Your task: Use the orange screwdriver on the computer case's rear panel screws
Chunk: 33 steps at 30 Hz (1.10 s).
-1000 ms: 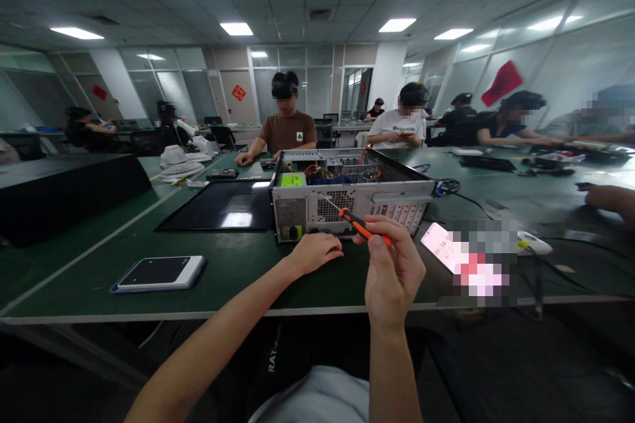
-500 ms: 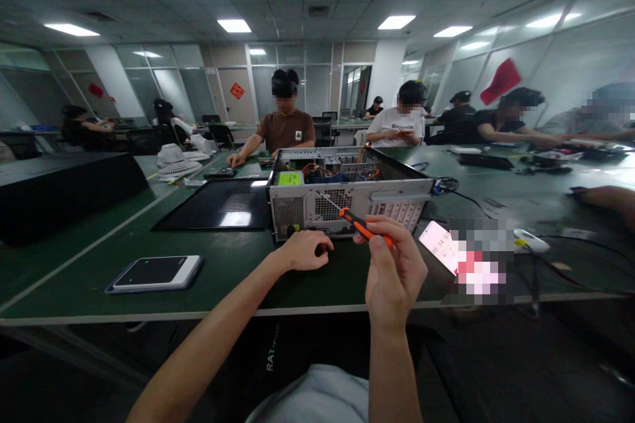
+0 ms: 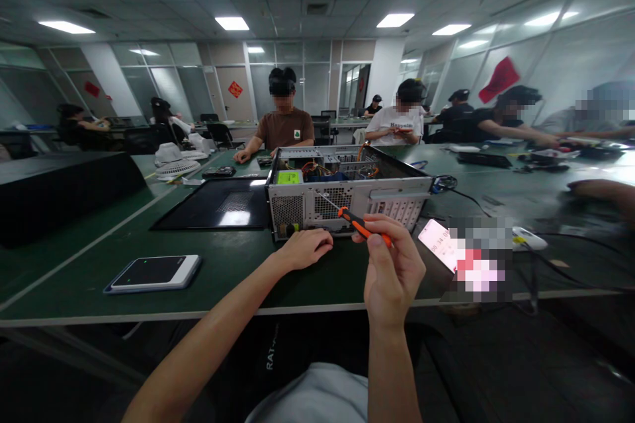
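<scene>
An orange-and-black screwdriver [image 3: 355,221] is held in my right hand [image 3: 397,264], its handle between thumb and fingers. The thin metal shaft points up and left, across the vented rear panel of the open computer case [image 3: 322,211]; I cannot tell whether the tip touches it. My left hand [image 3: 308,248] rests on the table just before the case's lower edge, fingers curled in against the thumb. Whether something small is in it is hidden. Inside the case, coloured wires and a green-labelled power supply [image 3: 289,177] show.
A black side panel [image 3: 213,205] lies left of the case, with a white-framed device [image 3: 153,273] nearer me. A lit phone [image 3: 437,244] and cables are at right. Across the green table [image 3: 238,277] sits a co-worker [image 3: 285,125]; a dark box [image 3: 64,192] stands far left.
The fingers of my left hand have closed towards the thumb, narrowing the gap between them. My right hand and the screwdriver stay nearly still; the view has shifted slightly.
</scene>
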Each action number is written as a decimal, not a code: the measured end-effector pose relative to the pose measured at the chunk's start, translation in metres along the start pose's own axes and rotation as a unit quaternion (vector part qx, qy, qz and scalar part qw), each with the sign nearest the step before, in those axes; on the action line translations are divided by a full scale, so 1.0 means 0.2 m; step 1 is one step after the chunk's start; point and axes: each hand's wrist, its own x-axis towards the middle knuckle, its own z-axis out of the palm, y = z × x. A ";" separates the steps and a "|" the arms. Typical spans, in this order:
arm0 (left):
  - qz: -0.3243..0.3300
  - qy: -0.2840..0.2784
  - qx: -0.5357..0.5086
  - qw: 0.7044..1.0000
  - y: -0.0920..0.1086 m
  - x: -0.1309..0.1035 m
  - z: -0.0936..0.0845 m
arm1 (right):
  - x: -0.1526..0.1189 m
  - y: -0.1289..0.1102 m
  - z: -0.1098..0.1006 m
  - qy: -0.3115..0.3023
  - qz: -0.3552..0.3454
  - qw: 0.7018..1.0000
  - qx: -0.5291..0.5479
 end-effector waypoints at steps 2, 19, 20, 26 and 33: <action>0.013 0.005 0.005 1.000 0.01 0.00 0.01 | 0.00 0.00 0.00 0.001 -0.001 1.000 -0.009; 0.055 -0.009 0.055 0.997 0.04 0.01 0.05 | 0.00 0.00 -0.01 0.007 -0.002 1.000 -0.001; 0.055 -0.005 0.050 0.997 0.03 0.02 0.05 | 0.00 0.00 -0.01 0.007 -0.001 1.000 -0.001; 0.056 0.012 0.029 0.998 0.03 0.02 0.06 | 0.00 -0.01 0.00 0.006 -0.003 1.000 0.002; 0.052 0.032 0.021 0.998 0.05 0.02 0.08 | 0.00 -0.01 0.00 0.005 0.000 1.000 0.007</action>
